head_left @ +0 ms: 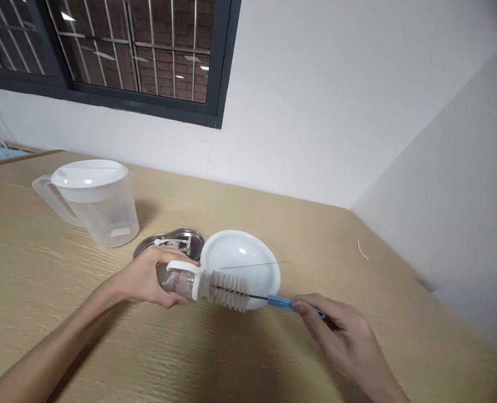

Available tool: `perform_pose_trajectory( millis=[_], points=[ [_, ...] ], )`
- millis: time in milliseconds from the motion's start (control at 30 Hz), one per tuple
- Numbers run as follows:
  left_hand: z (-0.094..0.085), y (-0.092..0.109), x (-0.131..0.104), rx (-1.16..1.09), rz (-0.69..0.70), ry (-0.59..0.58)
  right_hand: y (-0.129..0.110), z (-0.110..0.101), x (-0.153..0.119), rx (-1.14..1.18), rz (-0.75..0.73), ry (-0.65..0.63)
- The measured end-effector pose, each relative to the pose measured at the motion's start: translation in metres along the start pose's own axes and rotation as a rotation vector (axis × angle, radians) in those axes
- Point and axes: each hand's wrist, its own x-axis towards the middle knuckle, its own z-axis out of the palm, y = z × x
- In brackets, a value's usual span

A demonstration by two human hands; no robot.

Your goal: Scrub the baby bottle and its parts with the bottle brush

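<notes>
My left hand (148,278) is wrapped round a small clear bottle (182,282) with red lettering and a white handle, tilted on its side with its mouth facing right. In my right hand (345,336) is the blue handle of a bottle brush (231,291). The tip of its pale bristles sits at the bottle's mouth, and most of the bristles are outside. Both are held above the near edge of a white oval dish (227,249). A thin, dark wire-like thing (252,265) lies across the dish and over its right rim.
A lidded clear pitcher (106,215) stands at the left on the wooden table (315,252). Behind my left hand is a metal kidney tray (196,238) holding small white and metal items. A short pale strip (361,248) lies at the right. A wall and barred window are behind.
</notes>
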Motion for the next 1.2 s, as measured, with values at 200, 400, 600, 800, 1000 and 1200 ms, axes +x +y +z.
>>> perform_pose_trajectory(
  millis=[200,400,600,800,1000,1200],
  points=[
    [-0.001,-0.008,-0.002,0.096,0.021,0.077,0.008,0.002,-0.006,0.136,0.294,-0.125],
    [-0.003,0.001,0.0,0.089,-0.012,0.092,0.009,0.008,-0.008,0.011,0.063,0.006],
    [-0.003,0.005,-0.002,-0.007,-0.124,-0.017,0.004,0.009,-0.007,-0.088,-0.216,0.11],
    [-0.006,0.005,-0.005,-0.072,-0.192,-0.1,0.002,0.007,-0.005,-0.059,-0.174,0.088],
    [-0.008,-0.007,-0.003,-0.027,0.003,-0.024,0.008,0.005,-0.008,0.114,0.294,-0.103],
    [-0.007,-0.011,-0.003,0.002,0.052,-0.004,0.007,-0.001,-0.005,0.352,0.546,-0.32]
  ],
)
